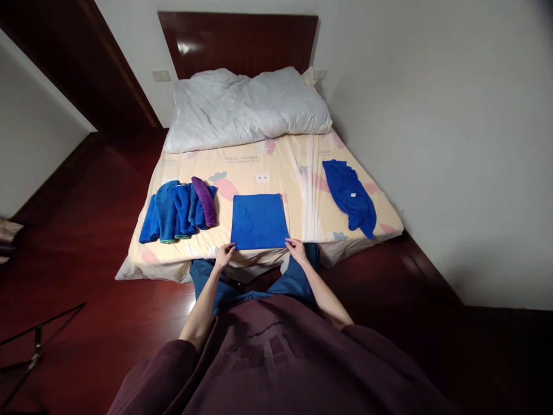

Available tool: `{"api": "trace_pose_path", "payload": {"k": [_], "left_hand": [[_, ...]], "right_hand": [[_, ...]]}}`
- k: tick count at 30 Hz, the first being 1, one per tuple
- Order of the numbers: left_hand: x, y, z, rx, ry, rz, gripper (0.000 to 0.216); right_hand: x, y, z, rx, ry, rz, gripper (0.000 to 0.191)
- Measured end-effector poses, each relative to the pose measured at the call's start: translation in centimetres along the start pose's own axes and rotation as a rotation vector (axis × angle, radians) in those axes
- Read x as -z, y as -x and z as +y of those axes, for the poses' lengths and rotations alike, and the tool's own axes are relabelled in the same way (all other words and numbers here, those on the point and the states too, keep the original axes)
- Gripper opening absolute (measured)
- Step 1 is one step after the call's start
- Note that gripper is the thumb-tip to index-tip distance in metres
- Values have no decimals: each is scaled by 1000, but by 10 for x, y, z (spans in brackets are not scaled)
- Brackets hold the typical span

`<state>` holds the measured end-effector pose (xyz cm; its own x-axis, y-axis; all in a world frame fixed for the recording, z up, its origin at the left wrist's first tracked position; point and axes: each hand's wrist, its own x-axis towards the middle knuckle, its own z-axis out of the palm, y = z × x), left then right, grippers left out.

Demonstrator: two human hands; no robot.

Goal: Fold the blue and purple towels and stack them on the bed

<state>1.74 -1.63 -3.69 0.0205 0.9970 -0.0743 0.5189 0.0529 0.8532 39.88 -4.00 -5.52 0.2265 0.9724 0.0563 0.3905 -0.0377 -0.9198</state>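
A blue towel (pixel 260 221) lies flat as a near-square on the bed, close to its front edge. My left hand (pixel 225 255) pinches the towel's near left corner. At the near right corner, my right hand (pixel 296 251) has its fingers closed on the edge. To the left, several rolled towels (pixel 181 210) in blue, teal and purple rest side by side, with a purple roll (pixel 205 202) on top. A loose, crumpled blue cloth (pixel 351 196) with a small white tag lies on the right side of the bed.
The bed (pixel 242 164) has a yellow sheet with a carrot print. A grey-white quilt (pixel 250 106) is bunched against the dark wooden headboard (pixel 239 43). Walls stand behind and to the right. A black metal stand (pixel 37 340) is on the dark red floor at left.
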Motion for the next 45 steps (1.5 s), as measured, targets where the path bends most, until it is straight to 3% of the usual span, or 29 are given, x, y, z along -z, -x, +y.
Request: {"api": "trace_pose_path", "payload": {"k": [4, 8, 14, 18, 21, 32, 45], "left_hand": [[-2, -3, -3, -79, -70, -4, 41], [-3, -5, -3, -104, -118, 24, 38], [-3, -14, 10, -153, -204, 90, 37], [-2, -25, 19, -208, -269, 4, 46], [-1, -29, 18, -187, -276, -48, 46], [9, -23, 13, -130, -225, -49, 31], [9, -25, 10, -80, -180, -45, 25]], "right_hand": [[-2, 0, -1, 75, 70, -6, 39], [-2, -2, -2, 123, 155, -11, 38], [1, -2, -5, 87, 185, 29, 47], [-3, -11, -9, 100, 140, -65, 58], [-8, -16, -10, 63, 126, -67, 56], [1, -24, 4, -48, -19, -58, 38], [-1, -29, 5, -91, -71, -90, 32]]}}
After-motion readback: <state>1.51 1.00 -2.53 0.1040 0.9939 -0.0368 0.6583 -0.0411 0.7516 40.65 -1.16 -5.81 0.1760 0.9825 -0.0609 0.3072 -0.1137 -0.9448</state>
